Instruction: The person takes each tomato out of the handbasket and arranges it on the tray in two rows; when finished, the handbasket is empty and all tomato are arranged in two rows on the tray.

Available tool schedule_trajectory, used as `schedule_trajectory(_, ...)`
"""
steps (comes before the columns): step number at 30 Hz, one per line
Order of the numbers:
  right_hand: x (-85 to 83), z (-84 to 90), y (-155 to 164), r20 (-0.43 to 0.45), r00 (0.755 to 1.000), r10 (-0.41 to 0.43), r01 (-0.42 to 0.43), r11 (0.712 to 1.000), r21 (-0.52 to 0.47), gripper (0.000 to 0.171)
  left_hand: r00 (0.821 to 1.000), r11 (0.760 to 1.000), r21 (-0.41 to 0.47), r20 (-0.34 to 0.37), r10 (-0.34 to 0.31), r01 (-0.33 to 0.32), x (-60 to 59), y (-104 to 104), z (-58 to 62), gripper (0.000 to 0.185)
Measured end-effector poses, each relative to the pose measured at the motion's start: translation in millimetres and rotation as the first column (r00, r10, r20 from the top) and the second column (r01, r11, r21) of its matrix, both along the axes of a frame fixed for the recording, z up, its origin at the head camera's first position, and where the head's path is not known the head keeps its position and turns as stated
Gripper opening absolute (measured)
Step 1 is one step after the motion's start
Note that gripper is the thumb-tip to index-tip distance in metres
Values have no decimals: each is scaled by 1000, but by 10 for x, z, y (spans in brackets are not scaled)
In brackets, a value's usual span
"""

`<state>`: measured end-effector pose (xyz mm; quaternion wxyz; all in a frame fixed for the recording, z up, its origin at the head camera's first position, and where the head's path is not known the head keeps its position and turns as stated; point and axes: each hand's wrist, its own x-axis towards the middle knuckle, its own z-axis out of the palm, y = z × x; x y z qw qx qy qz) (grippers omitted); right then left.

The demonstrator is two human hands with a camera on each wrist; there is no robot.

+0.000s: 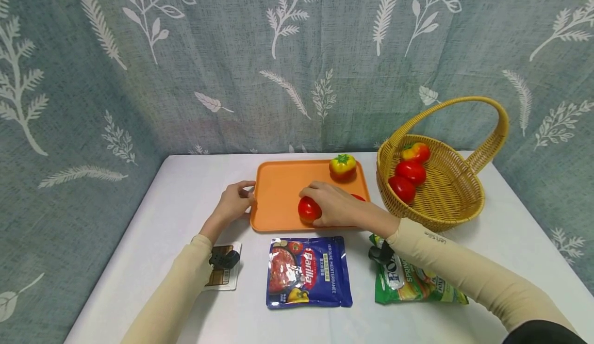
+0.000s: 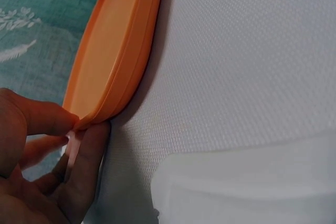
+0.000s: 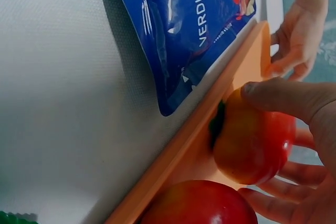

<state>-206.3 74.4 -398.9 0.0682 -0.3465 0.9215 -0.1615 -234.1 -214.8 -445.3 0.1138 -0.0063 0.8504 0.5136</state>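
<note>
My right hand (image 1: 336,205) grips a red and yellow bell pepper (image 3: 254,140) over the front part of an orange tray (image 1: 283,179), thumb on one side and fingers round the other. The pepper lies on its side, its green stem turned toward the tray's front rim in the right wrist view. Close by is another smooth red piece (image 3: 202,205), mostly hidden behind my right hand in the head view. At the tray's left end, my left hand (image 1: 233,202) pinches the rim between thumb and fingers. A second yellow and red pepper (image 1: 343,167) stands in the tray's back right corner.
A wicker basket (image 1: 447,189) with a tall handle stands at the right, several red pieces inside. In front of the tray lies a blue Barilla pouch (image 1: 308,273). A green packet (image 1: 408,282) lies under my right forearm, and a flat pack (image 1: 227,274) beside my left wrist.
</note>
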Motion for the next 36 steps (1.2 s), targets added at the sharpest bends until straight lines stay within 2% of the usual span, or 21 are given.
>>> schedule_trajectory(5,16,48,52,-6,1000,7,-7,1000,-25,71,1000,1000,-2,-5,-7,7,-4,-8,-18,57)
schedule_trajectory(19,144,264,330,-144,988,48,-53,998,-37,65,1000,999,-33,-21,-2,2,3,-70,-69,56)
schedule_trajectory(22,213,317,402,-146,989,32,-37,999,-35,63,1000,999,-45,-23,-12,11,8,-57,-90,55)
schedule_trajectory(27,319,399,554,-158,987,-16,4,997,-75,60,1000,999,-31,-17,-11,11,12,-22,-61,56)
schedule_trajectory(36,456,476,841,-238,971,-34,-7,986,-167,54,1000,999,-29,-26,-14,14,6,7,-14,56)
